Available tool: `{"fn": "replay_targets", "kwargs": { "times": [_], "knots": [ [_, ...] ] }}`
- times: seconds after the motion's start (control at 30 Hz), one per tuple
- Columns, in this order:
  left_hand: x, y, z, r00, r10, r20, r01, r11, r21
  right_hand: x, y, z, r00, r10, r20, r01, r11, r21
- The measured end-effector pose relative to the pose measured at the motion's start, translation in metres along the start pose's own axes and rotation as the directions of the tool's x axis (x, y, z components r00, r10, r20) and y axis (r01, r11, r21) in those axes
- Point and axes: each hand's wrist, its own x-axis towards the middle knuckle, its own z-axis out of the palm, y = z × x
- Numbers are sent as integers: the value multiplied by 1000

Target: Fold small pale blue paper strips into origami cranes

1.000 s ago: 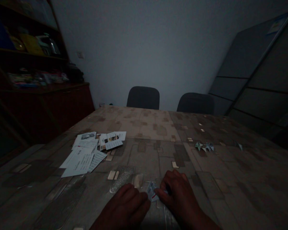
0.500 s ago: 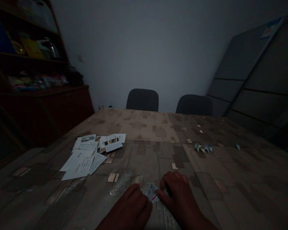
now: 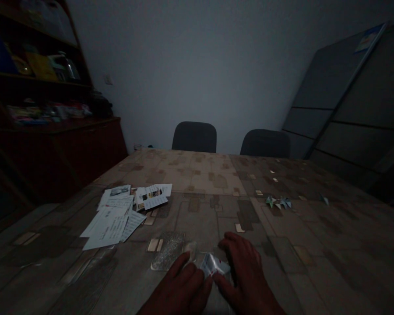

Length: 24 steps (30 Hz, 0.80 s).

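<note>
A small folded piece of white printed paper lies on the table between my hands, with a raised crease and some red marks. My left hand presses its curled fingers at the paper's lower left edge. The thumb of my right hand touches the paper's lower edge, while its other fingers arch over the right side. Fingertips partly hide the near edge of the paper.
Loose printed sheets lie in a pile at the left of the patterned tablecloth. Small folded paper shapes stand at the right, with another paper piece farther right. Two dark chairs stand behind the table.
The paper now shows a wider, opened shape with a raised fold. My right hand's fingers have spread a little, and my left hand has shifted slightly right.
</note>
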Motion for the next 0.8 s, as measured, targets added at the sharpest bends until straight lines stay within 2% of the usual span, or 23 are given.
{"fn": "replay_targets", "kwargs": {
  "times": [0.07,0.13,0.3,0.47,0.6,0.7,0.8],
  "knots": [
    [2,-1,-3,1000,12,17,-12,1000,-16,-1,3,3,999,34,42,-34,999,3],
    [2,-1,-3,1000,-6,-9,6,1000,-30,-1,6,3,994,72,78,-74,997,17],
    [-4,1,8,997,-59,-55,55,997,-62,3,13,-1,978,161,133,-172,983,72],
    [0,-1,2,997,-72,-9,71,993,-93,5,18,-6,976,181,121,-197,972,129],
    [6,-4,-10,999,-13,30,14,998,-54,7,17,-11,977,195,89,-205,970,130],
    [8,-4,-12,1000,3,12,-2,999,-33,6,17,-7,980,177,87,-187,974,125],
    [8,-4,-10,1000,10,13,-9,1000,-24,2,15,1,989,140,36,-143,986,84]
  ]
}}
